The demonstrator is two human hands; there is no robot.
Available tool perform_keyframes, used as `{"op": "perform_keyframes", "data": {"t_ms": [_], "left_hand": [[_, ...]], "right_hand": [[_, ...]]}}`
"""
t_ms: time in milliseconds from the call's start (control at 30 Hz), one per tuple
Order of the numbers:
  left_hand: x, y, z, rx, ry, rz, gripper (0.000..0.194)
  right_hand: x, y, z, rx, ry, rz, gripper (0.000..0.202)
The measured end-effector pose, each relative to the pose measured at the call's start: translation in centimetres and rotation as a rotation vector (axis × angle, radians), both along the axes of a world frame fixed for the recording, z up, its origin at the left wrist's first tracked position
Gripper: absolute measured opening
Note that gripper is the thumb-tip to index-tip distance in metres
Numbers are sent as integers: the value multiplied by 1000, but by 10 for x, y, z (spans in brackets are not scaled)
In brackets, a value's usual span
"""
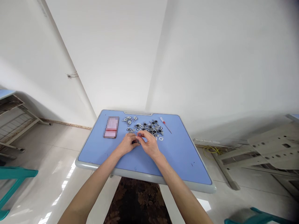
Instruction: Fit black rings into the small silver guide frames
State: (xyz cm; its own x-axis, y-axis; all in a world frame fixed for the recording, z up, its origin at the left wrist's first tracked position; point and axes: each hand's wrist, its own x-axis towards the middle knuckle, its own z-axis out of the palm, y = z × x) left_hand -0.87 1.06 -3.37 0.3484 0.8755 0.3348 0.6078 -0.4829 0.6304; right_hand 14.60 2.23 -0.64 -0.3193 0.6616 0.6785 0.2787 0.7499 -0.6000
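My left hand (128, 143) and my right hand (149, 143) meet over the middle of the blue table (173, 161). Between their curled fingers is a small dark metal part (136, 141), mostly covered by the fingers. Just beyond the hands lies a pile of small metal parts with black round pieces (151, 127). To its left is a smaller group of silver metal parts (129, 119). A flat metal plate (161, 139) rests to the right of my right hand.
A pixelated phone-like object (111, 127) lies at the table's left. A red and clear screwdriver (165, 125) lies at the back right. A white wall (121, 56) stands behind the table. Teal stools (14, 180) and other desks are at both sides.
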Motion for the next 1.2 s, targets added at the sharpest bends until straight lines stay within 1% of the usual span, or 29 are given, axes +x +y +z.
{"op": "perform_keyframes", "data": {"t_ms": [67,133,233,333,400,533,667,733,833,933,1000,1067,1200], "left_hand": [[0,-1,2,-3,29,10,8],[0,-1,3,-11,34,10,7],[0,1,3,-17,13,0,8],[0,2,2,-19,11,-19,7],[0,1,2,-20,18,-16,4],[0,-1,5,-15,54,6,3],[1,-3,6,-6,76,16,3],[1,-3,6,1,76,21,4],[2,-3,4,14,68,30,6],[2,-3,5,4,82,29,7],[2,-4,6,-5,86,26,5],[2,-3,6,-5,73,28,3],[2,-1,1,18,55,29,3]], "right_hand": [[1,1,-1,-25,26,-13,12],[4,2,-1,-14,24,10,18],[9,0,4,27,-52,85,28],[12,-2,8,-10,-63,168,35],[12,-2,9,-37,-19,173,32],[12,-1,8,-56,45,88,22],[9,-1,6,-38,48,31,17],[8,-1,5,-18,45,37,16],[8,-2,6,-16,41,92,19],[11,-2,7,-49,18,162,27],[12,-2,8,-83,16,182,29],[11,-2,8,-117,29,170,27],[4,-3,6,-147,56,97,20]]}}
